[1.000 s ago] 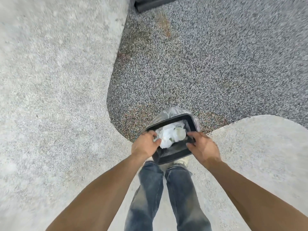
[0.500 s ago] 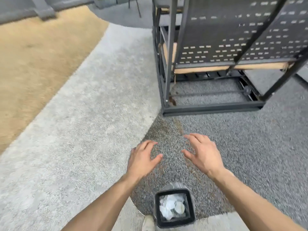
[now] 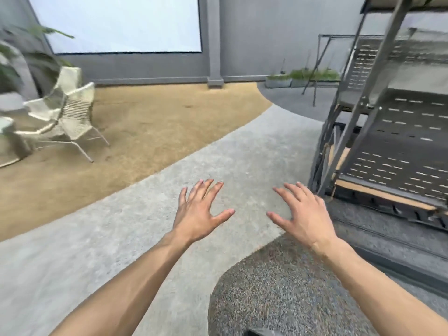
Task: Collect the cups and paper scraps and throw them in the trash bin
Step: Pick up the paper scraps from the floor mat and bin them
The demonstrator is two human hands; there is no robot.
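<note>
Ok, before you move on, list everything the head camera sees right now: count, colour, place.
Lounge chair: one, cream woven, far left on the tan ground.
Metal frame with perforated panels: one, dark grey, right side.
Planters with greenery: blurred, count unclear, grey, by the back wall.
Leafy plant: one, green, far left edge.
Back wall: grey, with a pale panel at the upper left.
Ground: tan area on the left, light grey path in the centre, dark speckled patch at the lower right.
Dark object: one, cut off at the bottom edge, cannot identify.
Cups, paper scraps: none visible.
Hands: left and right, open, empty, fingers spread.
</note>
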